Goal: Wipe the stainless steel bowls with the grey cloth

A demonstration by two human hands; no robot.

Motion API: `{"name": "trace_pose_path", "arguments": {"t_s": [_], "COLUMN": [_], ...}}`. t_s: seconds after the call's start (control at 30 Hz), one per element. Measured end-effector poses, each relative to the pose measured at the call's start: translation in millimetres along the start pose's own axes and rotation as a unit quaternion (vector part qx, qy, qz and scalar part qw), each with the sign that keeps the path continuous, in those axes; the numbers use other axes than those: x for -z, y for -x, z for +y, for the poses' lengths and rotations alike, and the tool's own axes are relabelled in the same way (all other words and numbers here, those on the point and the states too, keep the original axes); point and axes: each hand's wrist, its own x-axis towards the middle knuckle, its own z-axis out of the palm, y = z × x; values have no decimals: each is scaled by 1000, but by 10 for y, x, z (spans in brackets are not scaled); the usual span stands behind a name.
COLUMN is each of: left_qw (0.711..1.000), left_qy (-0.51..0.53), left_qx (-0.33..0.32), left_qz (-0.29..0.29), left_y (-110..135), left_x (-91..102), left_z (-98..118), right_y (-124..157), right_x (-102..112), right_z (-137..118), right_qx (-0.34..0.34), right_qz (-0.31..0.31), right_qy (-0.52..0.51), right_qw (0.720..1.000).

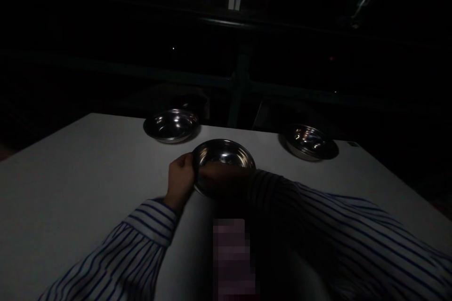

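A shiny silver left bowl (171, 128) sat at the far edge of the tabletop (106, 169), with bright light spots inside. Next, the left hand (181, 176) gripped the left rim of the middle bowl (223, 148). This bowl was round, smooth and silver, with a thin rim and a bright shine inside. It was near the middle of the far edge. The right hand (224, 178) reached over it, too dark to tell if open or closed. A silver right bowl (310, 141), shiny inside, sat near the far right corner.
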Motion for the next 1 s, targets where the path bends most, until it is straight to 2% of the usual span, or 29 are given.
{"name": "trace_pose_path", "arguments": {"t_s": [0.1,0.17,0.33,0.5,0.6,0.67,0.73,0.87,0.93,1.0], "left_qw": [999,999,999,1000,1000,1000,1000,1000,1000,1000], "left_qy": [28,38,36,17,-1,-9,-13,-23,-7,16], "left_qx": [2,9,8,8,11,5,-4,-8,-5,1], "left_qz": [-21,-35,-23,-15,-24,-19,-14,-1,-6,-21], "left_y": [-21,-29,-2,50,61,57,46,28,24,23], "left_x": [18,22,-14,-21,0,10,11,-2,-8,-11], "left_z": [-39,-50,-40,16,44,45,34,1,-9,-12], "right_y": [-171,-165,62,93,-14,-68,-66,112,238,340], "right_x": [14,66,170,156,115,96,94,150,197,237], "right_z": [34,121,328,293,162,63,-12,-5,73,172], "right_qx": [-44,-85,-170,-195,-180,-146,-98,-4,13,-3], "right_qz": [40,57,32,32,53,49,22,-78,-110,-108], "right_qy": [41,76,126,106,82,60,33,-21,-32,-23], "right_qw": [997,992,977,974,979,986,994,997,993,994]}}
